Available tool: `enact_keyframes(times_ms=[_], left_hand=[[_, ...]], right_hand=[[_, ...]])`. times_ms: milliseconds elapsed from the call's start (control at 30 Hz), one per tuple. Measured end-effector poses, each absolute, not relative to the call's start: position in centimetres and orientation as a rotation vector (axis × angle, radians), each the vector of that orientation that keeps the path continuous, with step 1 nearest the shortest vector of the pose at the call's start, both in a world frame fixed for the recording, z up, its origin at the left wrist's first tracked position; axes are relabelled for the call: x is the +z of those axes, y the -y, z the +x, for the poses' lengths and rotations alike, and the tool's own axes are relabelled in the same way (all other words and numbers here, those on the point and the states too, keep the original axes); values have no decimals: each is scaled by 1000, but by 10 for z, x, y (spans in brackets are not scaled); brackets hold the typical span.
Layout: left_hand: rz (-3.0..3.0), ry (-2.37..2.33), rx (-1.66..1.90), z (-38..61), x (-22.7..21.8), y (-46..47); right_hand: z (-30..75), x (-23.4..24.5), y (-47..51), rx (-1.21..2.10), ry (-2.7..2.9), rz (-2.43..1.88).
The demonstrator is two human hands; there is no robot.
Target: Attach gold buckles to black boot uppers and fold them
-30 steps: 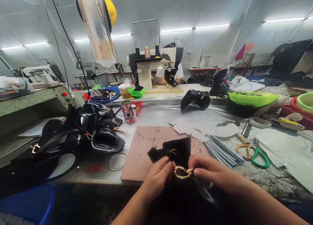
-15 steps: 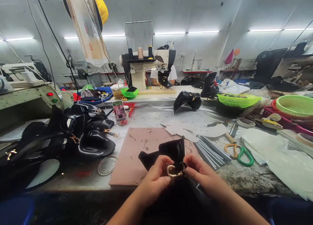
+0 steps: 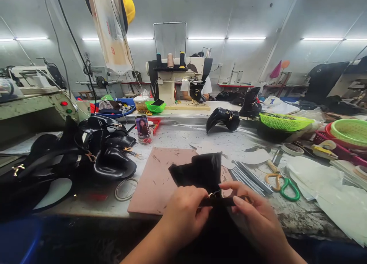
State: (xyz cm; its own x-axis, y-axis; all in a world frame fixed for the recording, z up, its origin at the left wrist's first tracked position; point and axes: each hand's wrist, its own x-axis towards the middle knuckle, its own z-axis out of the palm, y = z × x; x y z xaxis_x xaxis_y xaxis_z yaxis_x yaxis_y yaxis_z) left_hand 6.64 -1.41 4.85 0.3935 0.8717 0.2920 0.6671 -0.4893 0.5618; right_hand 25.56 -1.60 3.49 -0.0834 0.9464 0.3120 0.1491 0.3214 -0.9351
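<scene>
A black boot upper point(image 3: 202, 170) stands partly over the pink board point(image 3: 151, 182), its lower part lost in the dark below my hands. In front of it a short black strap point(image 3: 220, 202) runs level between my two hands. My left hand point(image 3: 186, 208) is closed, pinching the strap's left end between thumb and fingers. At the other end, my right hand point(image 3: 254, 208) is closed on the strap with thumb and fingers. A small bit of gold metal point(image 3: 212, 195) shows beside the left fingertips; most of it is hidden.
Glossy black boot uppers point(image 3: 111, 157) pile up at left beside a tape roll point(image 3: 126, 189). Right of the board lie grey strips point(image 3: 249, 178), green-handled scissors point(image 3: 290, 189) and white sheets point(image 3: 318, 176). A phone point(image 3: 142, 126) stands behind. A person point(image 3: 206, 87) sits beyond the sewing machine point(image 3: 169, 82).
The gold ring that showed between my hands is now mostly covered. My left hand has turned over it, and the strap is now stretched between both hands. The view has shifted slightly.
</scene>
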Motion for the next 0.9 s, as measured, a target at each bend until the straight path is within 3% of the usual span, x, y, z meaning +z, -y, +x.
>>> enact_keyframes(times_ms=[167,267,467,667,900], left_hand=[[2368,-930,586,54,90,13],[2463,-1026,624,58,88,7],[2270,-1258,999,69,50,-2],[2036,-1109,1185,71,43,-4],[2139,-1025,1372,66,34,2]], right_hand=[[262,36,30,1275,1157,-854],[261,33,26,1331,1074,-766],[257,43,14,1052,1338,-708],[244,63,-3,625,1871,-631],[230,54,-14,805,1720,-840]])
